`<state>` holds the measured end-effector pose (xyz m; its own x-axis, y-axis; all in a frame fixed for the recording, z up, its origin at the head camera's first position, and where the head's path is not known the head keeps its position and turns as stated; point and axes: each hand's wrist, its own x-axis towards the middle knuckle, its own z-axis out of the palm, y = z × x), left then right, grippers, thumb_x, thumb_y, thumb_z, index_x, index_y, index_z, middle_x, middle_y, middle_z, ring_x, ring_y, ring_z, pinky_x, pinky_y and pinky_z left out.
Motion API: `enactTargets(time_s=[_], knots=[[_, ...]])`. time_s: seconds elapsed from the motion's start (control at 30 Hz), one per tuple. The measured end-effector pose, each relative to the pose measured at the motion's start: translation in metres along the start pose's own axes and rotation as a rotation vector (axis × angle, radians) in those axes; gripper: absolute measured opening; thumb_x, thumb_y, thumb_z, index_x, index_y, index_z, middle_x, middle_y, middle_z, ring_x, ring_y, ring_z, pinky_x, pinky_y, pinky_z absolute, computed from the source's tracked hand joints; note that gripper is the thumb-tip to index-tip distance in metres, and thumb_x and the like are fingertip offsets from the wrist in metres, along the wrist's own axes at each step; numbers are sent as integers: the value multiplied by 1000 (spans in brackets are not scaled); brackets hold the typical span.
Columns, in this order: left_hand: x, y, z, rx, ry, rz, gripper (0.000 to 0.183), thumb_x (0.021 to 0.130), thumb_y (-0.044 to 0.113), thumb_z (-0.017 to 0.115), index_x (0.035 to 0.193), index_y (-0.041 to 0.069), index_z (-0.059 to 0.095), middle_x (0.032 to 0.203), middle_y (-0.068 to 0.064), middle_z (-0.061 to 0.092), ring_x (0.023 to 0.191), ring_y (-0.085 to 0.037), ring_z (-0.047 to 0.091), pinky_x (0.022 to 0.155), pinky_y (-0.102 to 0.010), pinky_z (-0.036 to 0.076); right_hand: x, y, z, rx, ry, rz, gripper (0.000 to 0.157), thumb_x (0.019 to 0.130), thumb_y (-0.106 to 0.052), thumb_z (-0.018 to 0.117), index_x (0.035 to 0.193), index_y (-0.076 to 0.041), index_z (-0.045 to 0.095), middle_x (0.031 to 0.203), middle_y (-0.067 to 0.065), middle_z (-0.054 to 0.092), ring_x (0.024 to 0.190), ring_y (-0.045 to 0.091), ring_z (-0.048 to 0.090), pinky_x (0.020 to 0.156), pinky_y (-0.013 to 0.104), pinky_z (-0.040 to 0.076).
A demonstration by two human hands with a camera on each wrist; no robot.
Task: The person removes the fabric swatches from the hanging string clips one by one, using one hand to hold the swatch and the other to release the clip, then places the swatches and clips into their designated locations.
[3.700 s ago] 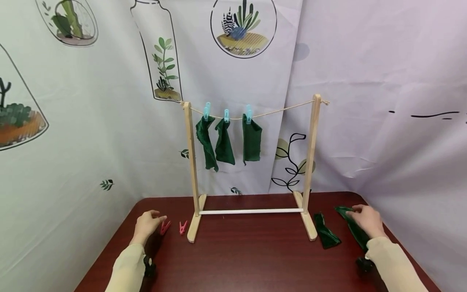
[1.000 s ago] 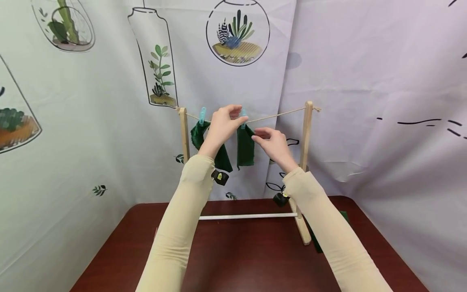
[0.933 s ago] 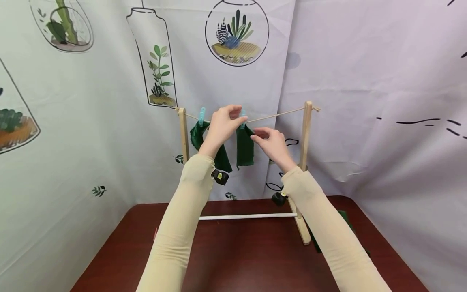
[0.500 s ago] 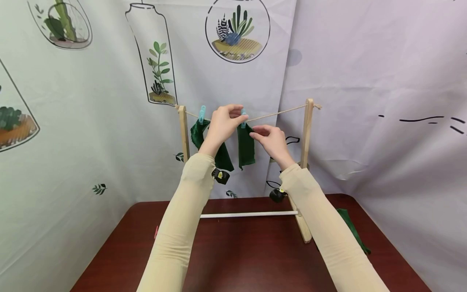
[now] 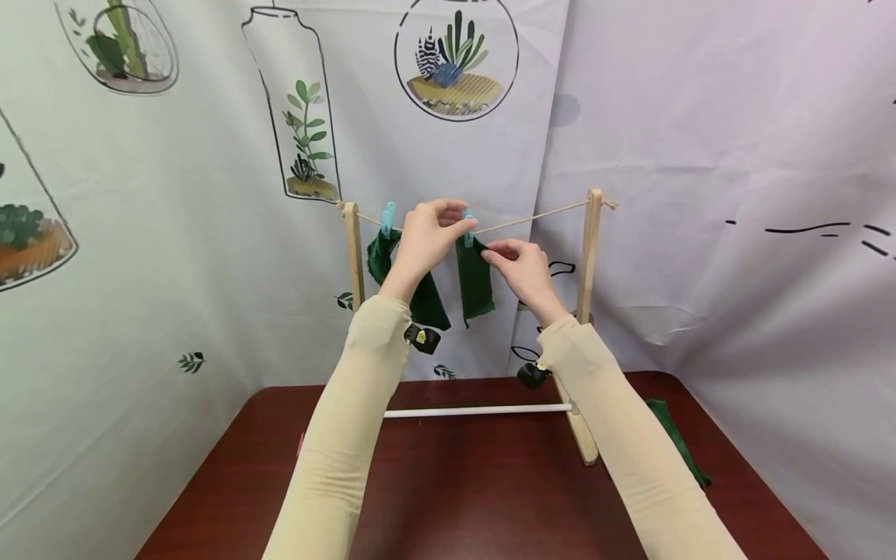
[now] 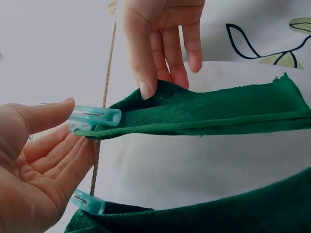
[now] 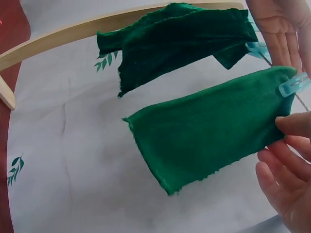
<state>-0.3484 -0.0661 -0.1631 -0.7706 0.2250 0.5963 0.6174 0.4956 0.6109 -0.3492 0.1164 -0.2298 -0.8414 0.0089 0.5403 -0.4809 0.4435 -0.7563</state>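
Note:
On the line, a light-blue clothespin point(image 6: 97, 115) clips a green velvety cloth point(image 7: 209, 131) by its top edge. My left hand point(image 5: 427, 237) pinches that clothespin between thumb and fingers. With thumb and fingertips, my right hand point(image 5: 521, 268) pinches the cloth's upper right corner, just below the line. To the left, another blue clothespin point(image 5: 388, 219) holds a green cloth point(image 5: 380, 257); a further hanging cloth point(image 5: 429, 302) shows partly behind my left wrist.
The cord point(image 5: 532, 220) runs between two wooden posts point(image 5: 590, 257), joined low down by a white rod point(image 5: 479, 411). Another green cloth point(image 5: 675, 443) lies on the dark red table point(image 5: 476, 490) at right, partly behind my sleeve. A pink clothespin point(image 5: 300, 444) peeks out by my left sleeve.
Both hands have risen from the table's two sides to the line, onto the right-hand clothespin and its cloth. In the last half second the cloth's lower end has swung slightly right.

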Motion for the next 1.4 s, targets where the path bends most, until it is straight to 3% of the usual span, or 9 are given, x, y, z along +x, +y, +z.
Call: enactTargets(time_s=[0.2, 0.4, 0.57, 0.83, 1.1, 1.4], knots=[[-1, 2, 4, -34, 23, 61, 34, 94, 26, 74, 119, 4, 72, 112, -11, 73, 104, -23, 69, 89, -37, 56, -2, 0, -5, 52, 47, 20, 28, 96, -28, 71, 112, -5, 75, 106, 11, 74, 97, 32, 69, 79, 33, 54], [-5, 6, 3, -56, 113, 98, 18, 92, 19, 77, 103, 5, 76, 98, -9, 74, 92, -21, 70, 83, -36, 56, -2, -3, -6, 56, 37, 1, 26, 96, -26, 72, 111, -6, 76, 103, 10, 74, 95, 34, 69, 75, 30, 53], [-7, 11, 0, -75, 158, 182, 11, 92, 14, 76, 97, 4, 76, 96, -9, 75, 90, -19, 70, 85, -31, 56, -2, -6, -5, 56, 60, -13, 25, 96, -25, 71, 109, -5, 76, 101, 10, 74, 94, 35, 69, 75, 28, 53], [-11, 26, -7, -124, 221, 262, 11, 91, 14, 77, 94, 3, 76, 97, -9, 76, 88, -16, 70, 83, -24, 56, -9, -9, -11, 49, 59, -19, 24, 95, -26, 71, 109, -7, 76, 102, 9, 75, 88, 22, 68, 74, 27, 50], [-25, 43, -18, -142, 209, 287, 19, 91, 16, 77, 103, 1, 74, 97, -9, 73, 92, -16, 69, 84, -26, 56, -21, -7, -32, 17, 25, -20, 27, 97, -31, 70, 112, -8, 75, 106, 8, 74, 90, 15, 64, 76, 28, 49], [-41, 44, -33, -159, 172, 235, 29, 91, 19, 77, 112, 1, 70, 103, -10, 71, 97, -17, 66, 88, -29, 56, -36, 0, -71, 5, 58, -49, 30, 98, -28, 68, 111, -1, 74, 102, 8, 74, 88, 9, 63, 78, 24, 47]])
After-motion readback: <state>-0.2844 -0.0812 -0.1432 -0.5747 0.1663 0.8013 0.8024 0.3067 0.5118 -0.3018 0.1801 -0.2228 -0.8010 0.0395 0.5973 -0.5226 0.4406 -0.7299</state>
